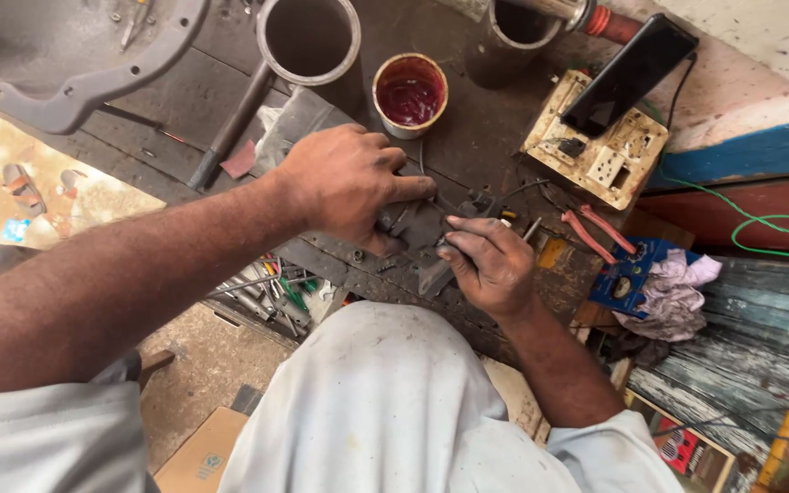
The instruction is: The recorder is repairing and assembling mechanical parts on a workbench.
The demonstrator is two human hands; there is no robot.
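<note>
1. Grey metal is under both my hands: one small dark part lies at the near edge of the table, just above my knee.
2. My left hand lies over the part with its fingers curled down on it, pressing it to the table; it is clamped on, not slack.
3. My right hand touches the same part from the right, forefinger and thumb pinched close at its edge. I cannot tell whether they grip something tiny there.
4. One round tin of red liquid stands just beyond my left hand.
5. Two open metal cylinders stand further back, one to each side of the tin.
6. One cream switch board sits to the right, with one black phone leaning on it.
7. One pair of red-handled pliers lies near my right hand.
</note>
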